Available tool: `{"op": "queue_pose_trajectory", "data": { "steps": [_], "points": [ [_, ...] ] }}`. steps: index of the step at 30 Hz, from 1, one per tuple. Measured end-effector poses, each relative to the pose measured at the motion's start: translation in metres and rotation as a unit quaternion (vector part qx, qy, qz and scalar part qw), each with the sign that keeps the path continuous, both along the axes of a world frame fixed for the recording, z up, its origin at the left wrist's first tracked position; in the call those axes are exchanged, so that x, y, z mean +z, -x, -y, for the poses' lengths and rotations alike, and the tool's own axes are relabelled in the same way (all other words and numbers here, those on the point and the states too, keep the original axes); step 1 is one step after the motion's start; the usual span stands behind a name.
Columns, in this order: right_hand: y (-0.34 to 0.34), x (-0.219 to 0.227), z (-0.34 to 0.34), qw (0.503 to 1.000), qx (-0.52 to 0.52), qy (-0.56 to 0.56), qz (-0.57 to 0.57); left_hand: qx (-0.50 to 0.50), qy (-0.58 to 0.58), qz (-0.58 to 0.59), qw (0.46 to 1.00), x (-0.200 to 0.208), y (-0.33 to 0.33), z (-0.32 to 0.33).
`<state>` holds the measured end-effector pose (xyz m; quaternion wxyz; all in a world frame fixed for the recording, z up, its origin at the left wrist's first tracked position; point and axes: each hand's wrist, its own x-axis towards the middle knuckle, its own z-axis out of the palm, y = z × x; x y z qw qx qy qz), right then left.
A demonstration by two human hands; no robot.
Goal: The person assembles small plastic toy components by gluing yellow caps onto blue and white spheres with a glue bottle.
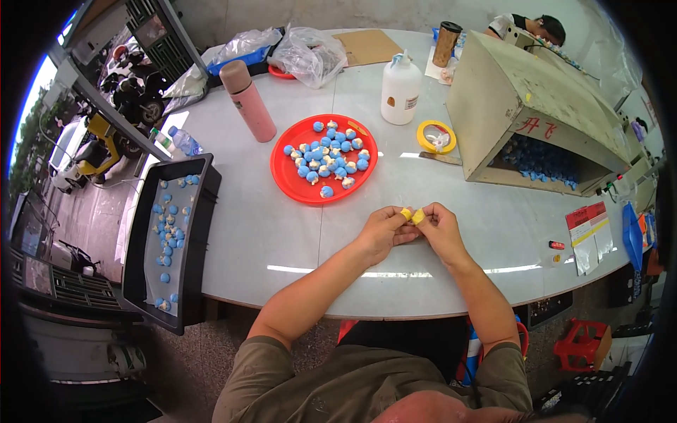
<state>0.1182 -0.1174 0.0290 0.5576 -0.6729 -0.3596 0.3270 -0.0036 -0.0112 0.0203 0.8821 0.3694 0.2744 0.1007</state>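
My left hand (381,232) and my right hand (441,232) meet above the table, right of the middle, fingers bent and thumb tips close together. Each thumb tip shows a band of yellow, which looks like tape. Both hands are closed in a pinch; whatever lies between the fingertips is too small or hidden to name. Beyond them to the left, a red round tray (284,185) holds many small blue-and-cream balls (326,191). A yellow roll of tape (427,142) lies past my right hand, next to a flat knife-like tool (438,158).
A black bin (185,303) with more balls stands at the left edge. A pink flask (248,101) and a white bottle (400,89) stand at the back. A beige metal box (486,106) full of blue pieces fills the right. Another person (546,29) sits behind it.
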Motion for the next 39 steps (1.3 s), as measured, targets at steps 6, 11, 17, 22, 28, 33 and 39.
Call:
{"op": "queue_pose_trajectory", "data": {
  "steps": [6,11,17,22,28,33,39],
  "points": [
    [0.005,-0.016,-0.007,0.998,-0.040,-0.004,-0.045,0.032,-0.037,0.011,0.999,-0.005,-0.002,0.006],
    [0.019,-0.008,-0.007,0.997,-0.073,-0.003,-0.017,0.060,-0.062,0.025,0.996,-0.011,-0.002,0.010],
    [0.019,-0.012,-0.004,0.997,-0.076,-0.002,0.015,0.068,-0.062,0.030,0.995,-0.013,-0.003,0.014],
    [0.020,-0.010,-0.005,0.997,-0.076,0.002,0.009,0.065,-0.061,0.031,0.996,-0.014,-0.004,0.014],
    [0.019,-0.013,-0.005,0.997,-0.078,-0.005,0.018,0.065,-0.066,0.031,0.995,-0.014,-0.004,0.013],
    [0.019,-0.009,-0.006,0.996,-0.079,0.001,0.041,0.068,-0.060,0.025,0.996,-0.013,-0.004,0.012],
    [0.020,-0.016,-0.006,0.993,-0.093,-0.012,0.068,0.078,-0.063,0.025,0.995,-0.014,-0.004,0.014]
  ]
}}
